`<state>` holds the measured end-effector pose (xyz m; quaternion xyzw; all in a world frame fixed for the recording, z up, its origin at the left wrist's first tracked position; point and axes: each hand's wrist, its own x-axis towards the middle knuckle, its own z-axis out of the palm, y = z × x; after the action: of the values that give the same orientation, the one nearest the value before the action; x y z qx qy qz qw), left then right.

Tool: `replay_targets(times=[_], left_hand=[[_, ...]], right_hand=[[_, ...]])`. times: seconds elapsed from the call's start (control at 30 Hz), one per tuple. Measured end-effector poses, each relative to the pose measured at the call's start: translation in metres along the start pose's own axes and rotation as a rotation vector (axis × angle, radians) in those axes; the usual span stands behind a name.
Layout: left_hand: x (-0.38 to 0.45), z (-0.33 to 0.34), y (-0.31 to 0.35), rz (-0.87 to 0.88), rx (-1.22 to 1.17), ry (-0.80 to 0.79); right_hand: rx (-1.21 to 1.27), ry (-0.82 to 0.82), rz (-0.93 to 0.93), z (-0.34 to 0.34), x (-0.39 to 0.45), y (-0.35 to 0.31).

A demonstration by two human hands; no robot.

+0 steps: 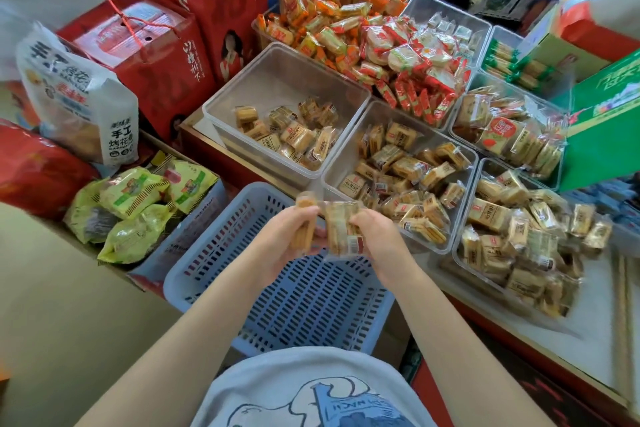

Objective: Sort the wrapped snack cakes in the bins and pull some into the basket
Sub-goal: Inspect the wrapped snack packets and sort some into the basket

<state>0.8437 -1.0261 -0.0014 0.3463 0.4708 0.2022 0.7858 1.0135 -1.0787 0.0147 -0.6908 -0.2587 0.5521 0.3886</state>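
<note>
Two bare forearms, no sleeves reaching elbow or below; no watch, bands or rings visible on left hand (277, 241) or right hand (379, 241); no gloves. Pale grey-blue T-shirt (277, 378) at bottom of view, rounded over torso; printed graphic on front in darker blue line work, cloud-like outlined shapes plus solid mid-blue block with small white lettering, upside down from this view, not legible; print cut off by bottom edge.

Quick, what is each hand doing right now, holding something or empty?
Left hand: grips a clear-wrapped tan snack cake above the blue slotted plastic basket.
Right hand: grips a second clear-wrapped snack cake.
</note>
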Motion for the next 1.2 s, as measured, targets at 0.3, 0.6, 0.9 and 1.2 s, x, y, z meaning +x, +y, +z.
replay_targets(times=[0.3,0.6,0.9,1.2], left_hand=[[-0.004,-0.025,-0.022,-0.109,-0.112,0.126],[-0.010,-0.029,-0.024,0.092,0.113,-0.041],[-0.017,-0.046,-0.023,0.157,0.119,-0.103],[-0.022,-0.045,-0.015,0.172,0.048,-0.011]], right_hand=[[0.233,-0.191,-0.044,0.012,-0.028,0.013],[0.062,-0.099,-0.034,0.029,-0.035,0.016],[-0.009,0.027,-0.129,0.040,-0.030,0.006],[-0.166,0.052,-0.232,0.036,-0.039,0.000]])
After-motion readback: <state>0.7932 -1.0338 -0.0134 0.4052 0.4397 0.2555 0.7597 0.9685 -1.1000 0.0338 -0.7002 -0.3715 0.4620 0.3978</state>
